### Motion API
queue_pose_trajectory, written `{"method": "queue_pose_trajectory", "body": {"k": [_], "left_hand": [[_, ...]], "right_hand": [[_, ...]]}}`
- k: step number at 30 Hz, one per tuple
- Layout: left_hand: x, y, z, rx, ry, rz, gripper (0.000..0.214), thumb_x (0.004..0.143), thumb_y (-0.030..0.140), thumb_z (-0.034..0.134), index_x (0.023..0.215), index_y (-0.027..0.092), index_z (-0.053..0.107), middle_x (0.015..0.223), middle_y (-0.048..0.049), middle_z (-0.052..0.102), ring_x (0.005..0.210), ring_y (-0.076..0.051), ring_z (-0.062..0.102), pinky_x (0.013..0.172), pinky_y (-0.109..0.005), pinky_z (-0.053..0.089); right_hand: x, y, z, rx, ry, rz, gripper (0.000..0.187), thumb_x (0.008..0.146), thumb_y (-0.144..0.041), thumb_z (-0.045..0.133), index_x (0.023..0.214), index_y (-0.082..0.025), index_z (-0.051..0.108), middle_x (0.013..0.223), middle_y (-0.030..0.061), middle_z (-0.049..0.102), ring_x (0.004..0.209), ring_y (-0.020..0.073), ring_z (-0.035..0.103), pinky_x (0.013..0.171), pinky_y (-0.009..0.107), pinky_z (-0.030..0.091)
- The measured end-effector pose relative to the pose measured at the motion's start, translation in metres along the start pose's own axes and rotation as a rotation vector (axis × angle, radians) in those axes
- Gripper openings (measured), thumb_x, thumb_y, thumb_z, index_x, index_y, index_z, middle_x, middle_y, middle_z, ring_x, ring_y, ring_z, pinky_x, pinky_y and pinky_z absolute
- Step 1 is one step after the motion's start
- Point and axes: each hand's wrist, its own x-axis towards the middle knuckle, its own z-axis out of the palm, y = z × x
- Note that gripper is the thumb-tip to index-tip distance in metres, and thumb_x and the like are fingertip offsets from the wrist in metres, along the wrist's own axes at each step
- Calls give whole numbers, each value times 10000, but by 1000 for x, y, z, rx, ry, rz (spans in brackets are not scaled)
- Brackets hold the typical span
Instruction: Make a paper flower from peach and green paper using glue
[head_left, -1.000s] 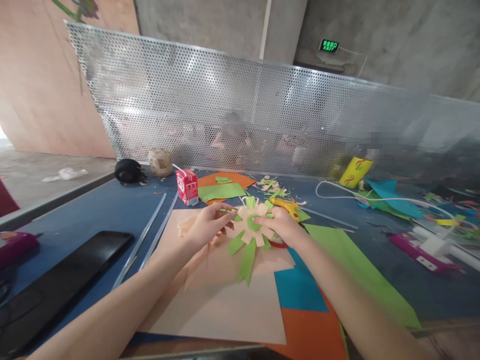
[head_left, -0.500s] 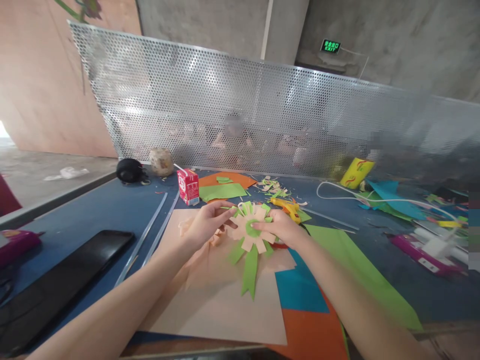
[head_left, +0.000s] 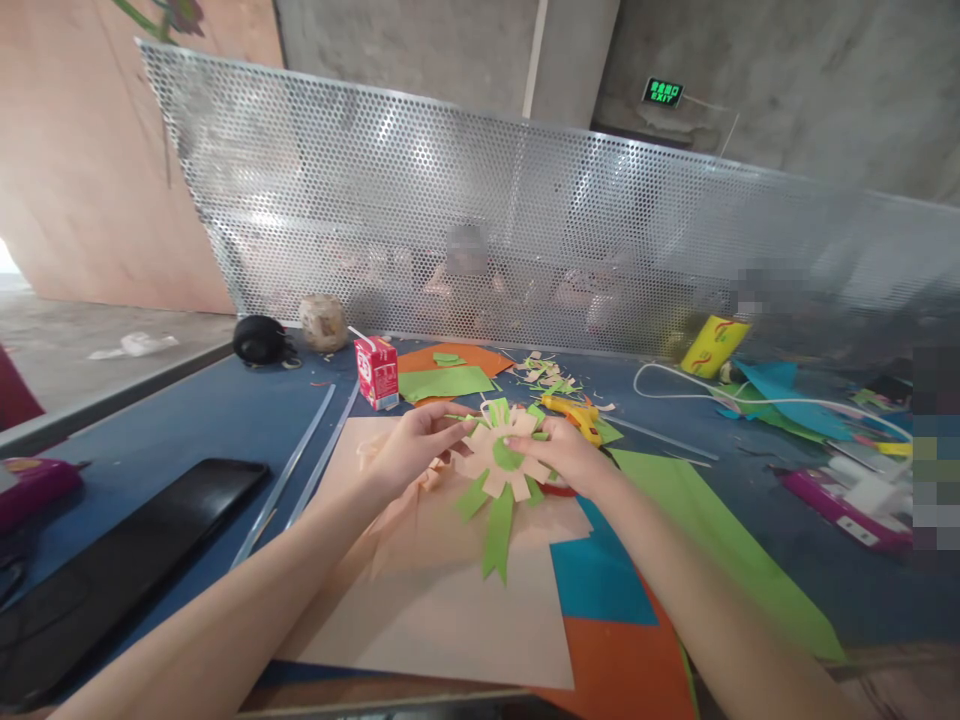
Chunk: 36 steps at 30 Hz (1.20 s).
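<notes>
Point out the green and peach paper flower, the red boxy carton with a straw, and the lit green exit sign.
Green and peach paper flower (head_left: 507,456): head view, on its round green centre.
Red boxy carton (head_left: 385,380): head view, on its printed side.
Lit green exit sign (head_left: 663,93): head view, on its lettering.

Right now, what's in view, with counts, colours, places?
table: 1, blue, beneath
paper flower: 1, peach-green, centre
paper sheets: several, multicoloured, table
scraps: many, green and peach, far side
hand tool: 1, yellow, behind flower
drink carton: 1, red, left
flat device: 1, black, left
strips: several, translucent, table
gadgets: 2, purple, either side
round items: 2, black and beige, far left
cylinder: 1, yellow, far right
mesh panel: 1, silver, behind table
exit sign: 1, green, wall
left hand: 1, bare, flower's left
right hand: 1, bare, flower's right
</notes>
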Motion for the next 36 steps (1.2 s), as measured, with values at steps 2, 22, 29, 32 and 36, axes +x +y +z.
{"method": "queue_pose_trajectory", "body": {"k": [2,22,29,32,36], "left_hand": [[0,0,0,-1,6,0,280,681,348,592,889,162,567,648,-10,585,594,-106,578,460,-186,375],[-1,-1,2,-195,-31,-27,326,644,329,645,897,143,558,739,-23,590,619,-96,565,552,-219,449],[1,-3,2,-268,-15,-13,366,588,223,691,926,153,570,763,-16,597,604,-82,557,601,-240,487],[1,-3,3,-268,-15,-4,367,590,197,685,936,162,568,794,-17,593,622,-81,561,614,-240,490],[0,-3,3,-215,2,1,396,593,184,676,970,177,556,833,-15,570,583,-66,550,568,-221,480]], "right_hand": [[-2,-5,2,34,9,11,334,569,-369,677,799,-129,639,734,62,671,626,169,621,570,264,487],[-1,1,1,21,30,8,319,565,-350,681,789,-126,643,738,57,670,604,152,611,542,234,468],[0,1,2,21,39,47,297,562,-361,681,750,-134,641,704,57,670,565,156,608,505,238,469],[-2,-1,2,10,55,65,286,559,-362,683,731,-138,638,669,48,666,527,148,598,482,235,464],[-3,-2,1,-14,60,68,254,557,-339,686,703,-136,636,590,28,645,510,146,591,476,232,462]]}}
